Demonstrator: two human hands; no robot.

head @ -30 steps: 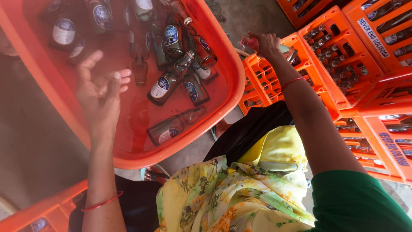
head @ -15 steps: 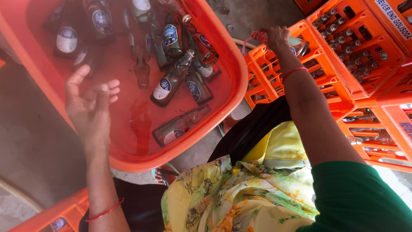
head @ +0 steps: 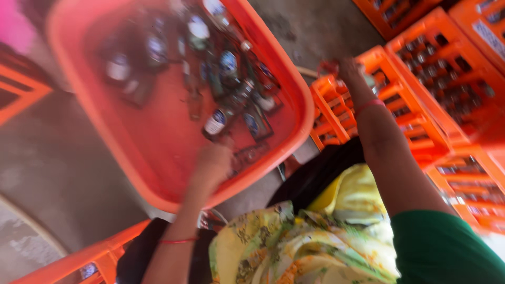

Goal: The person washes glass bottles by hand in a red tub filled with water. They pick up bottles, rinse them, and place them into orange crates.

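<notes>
A blurred left hand (head: 213, 163) is lowered into an orange tub (head: 158, 158), closed over a dark bottle (head: 247, 155) lying near the rim; the right hand (head: 350, 71) is stretched over an orange crate (head: 336, 113); its grip cannot be made out.

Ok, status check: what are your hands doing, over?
Left hand down in the orange tub, on a bottle. Right hand at the orange crate. Picture blurred; grips unclear.

Glossy orange plastic tub (head: 284, 79), glass bottles (head: 215, 122), rough concrete floor (head: 63, 152)
</notes>
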